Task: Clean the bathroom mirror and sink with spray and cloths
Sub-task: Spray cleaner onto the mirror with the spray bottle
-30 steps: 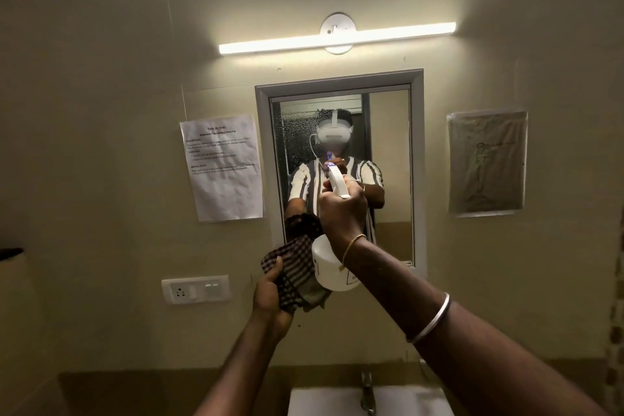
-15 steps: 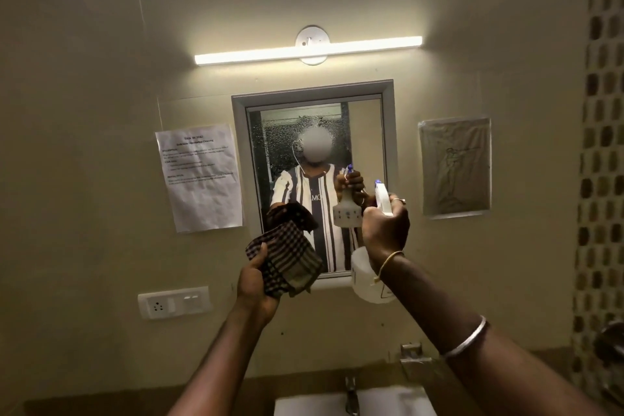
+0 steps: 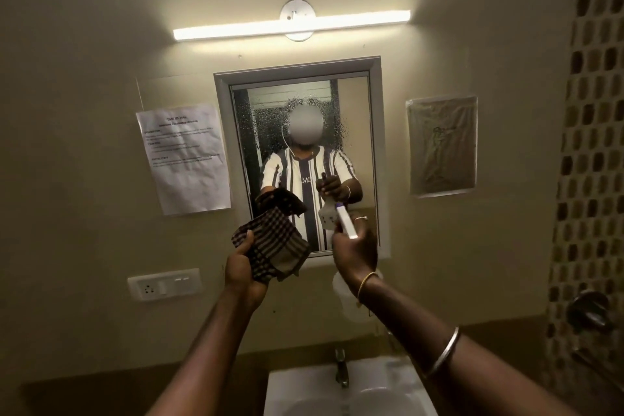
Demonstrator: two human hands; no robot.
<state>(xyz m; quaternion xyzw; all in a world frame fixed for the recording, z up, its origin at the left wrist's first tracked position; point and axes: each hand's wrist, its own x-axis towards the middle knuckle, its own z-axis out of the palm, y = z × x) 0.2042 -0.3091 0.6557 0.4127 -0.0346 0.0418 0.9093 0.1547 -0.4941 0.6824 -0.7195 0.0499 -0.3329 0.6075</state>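
Standing before the wall mirror (image 3: 358,118), the person holds both hands up in front of its lower edge; the left hand (image 3: 243,268) has its fingers closed on a dark checked cloth (image 3: 275,241), thumb pressed over the front, the cloth bunched and overlapping the mirror's bottom left corner; the right hand (image 3: 354,253) has its fingers wrapped round the neck of a white spray bottle (image 3: 346,224), the trigger head poking up above the knuckles and the body hanging below the wrist, in front of the wall under the frame; fine droplets speckle the upper part of the glass; the white sink (image 3: 381,378) sits directly below, near the bottom of the view, with a metal tap (image 3: 341,370) at its back edge; a lit tube light (image 3: 290,25) runs above the mirror; a printed notice (image 3: 185,159) is stuck to the wall on the left, a switch and socket plate (image 3: 164,284) below it.
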